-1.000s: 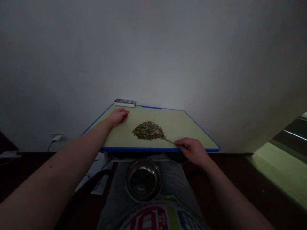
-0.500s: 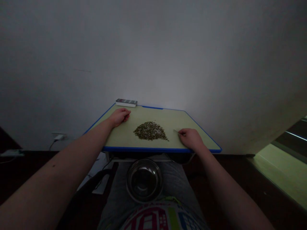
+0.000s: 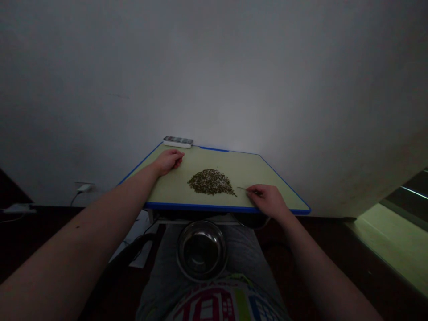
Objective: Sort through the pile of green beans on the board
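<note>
On the pale yellow tabletop (image 3: 234, 162) lies a heap of small brown-green grains or seeds (image 3: 210, 182), with a few pale ones among them. My right hand (image 3: 267, 199) is to the right of the heap, its fingertips pinched on a thin metal tool like tweezers (image 3: 242, 188). The tip of this tool points left, just short of the heap's right end. My left hand (image 3: 170, 161) rests on the table, left of and behind the heap. Its fingers are curled closed, and nothing shows in them.
A shiny metal bowl (image 3: 202, 250) sits on my lap below the table's blue front edge (image 3: 200, 207). A white box with a dark top (image 3: 178, 141) stands at the back left corner. Behind the table rises a plain wall (image 3: 227, 80). A plug (image 3: 84, 188) is in a wall socket at left.
The tool in my right hand has moved left, closer to the heap, and points more directly at it. My left hand keeps its place on the table.
</note>
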Demonstrator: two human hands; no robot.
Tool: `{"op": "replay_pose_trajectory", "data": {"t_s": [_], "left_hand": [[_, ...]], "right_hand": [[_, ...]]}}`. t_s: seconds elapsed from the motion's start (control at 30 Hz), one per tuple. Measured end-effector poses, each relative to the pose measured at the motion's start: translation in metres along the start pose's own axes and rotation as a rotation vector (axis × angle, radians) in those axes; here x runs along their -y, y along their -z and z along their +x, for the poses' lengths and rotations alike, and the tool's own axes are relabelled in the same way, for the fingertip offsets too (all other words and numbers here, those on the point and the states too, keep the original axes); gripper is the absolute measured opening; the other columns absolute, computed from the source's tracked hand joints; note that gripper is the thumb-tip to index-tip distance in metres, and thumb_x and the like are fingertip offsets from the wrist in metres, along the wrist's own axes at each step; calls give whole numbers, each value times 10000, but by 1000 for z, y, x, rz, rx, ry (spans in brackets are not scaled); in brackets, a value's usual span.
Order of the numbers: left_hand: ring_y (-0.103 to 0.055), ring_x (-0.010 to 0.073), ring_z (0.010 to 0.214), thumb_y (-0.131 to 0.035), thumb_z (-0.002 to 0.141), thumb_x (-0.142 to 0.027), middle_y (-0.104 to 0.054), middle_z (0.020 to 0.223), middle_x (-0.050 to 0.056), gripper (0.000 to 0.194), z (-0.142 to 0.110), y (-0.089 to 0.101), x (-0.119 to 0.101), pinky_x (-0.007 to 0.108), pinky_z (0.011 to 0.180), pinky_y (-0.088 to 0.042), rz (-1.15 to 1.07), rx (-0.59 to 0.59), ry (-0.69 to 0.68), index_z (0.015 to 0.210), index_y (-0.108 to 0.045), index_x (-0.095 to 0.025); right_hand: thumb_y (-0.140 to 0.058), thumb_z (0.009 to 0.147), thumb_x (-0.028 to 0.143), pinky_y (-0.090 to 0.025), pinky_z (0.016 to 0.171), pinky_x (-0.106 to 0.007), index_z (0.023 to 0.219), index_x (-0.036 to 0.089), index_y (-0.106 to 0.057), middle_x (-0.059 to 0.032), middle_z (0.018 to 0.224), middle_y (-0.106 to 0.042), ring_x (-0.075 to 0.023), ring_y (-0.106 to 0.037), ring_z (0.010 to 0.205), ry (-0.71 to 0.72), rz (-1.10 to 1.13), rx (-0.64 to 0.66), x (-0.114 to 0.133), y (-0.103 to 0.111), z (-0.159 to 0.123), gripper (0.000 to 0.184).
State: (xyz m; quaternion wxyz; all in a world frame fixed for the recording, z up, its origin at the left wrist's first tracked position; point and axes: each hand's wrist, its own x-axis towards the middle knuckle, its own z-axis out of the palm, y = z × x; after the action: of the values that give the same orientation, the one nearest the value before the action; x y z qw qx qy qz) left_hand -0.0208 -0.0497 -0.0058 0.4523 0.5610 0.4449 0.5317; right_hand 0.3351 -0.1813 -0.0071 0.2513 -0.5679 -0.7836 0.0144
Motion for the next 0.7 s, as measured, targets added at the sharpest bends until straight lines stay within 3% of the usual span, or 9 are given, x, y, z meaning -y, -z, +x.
{"op": "replay_pose_trajectory", "data": {"t_s": [0.7], "left_hand": [[-400, 60, 363, -617, 653, -262, -477, 468, -40, 205, 4, 3, 6, 204, 354, -271, -1, 9, -19, 588, -447, -166]], "right_hand": [[-554, 772, 253, -508, 695, -289, 906, 219, -706, -36, 889, -713, -186, -649, 808, 125, 199, 46, -2, 0, -7, 205]]}}
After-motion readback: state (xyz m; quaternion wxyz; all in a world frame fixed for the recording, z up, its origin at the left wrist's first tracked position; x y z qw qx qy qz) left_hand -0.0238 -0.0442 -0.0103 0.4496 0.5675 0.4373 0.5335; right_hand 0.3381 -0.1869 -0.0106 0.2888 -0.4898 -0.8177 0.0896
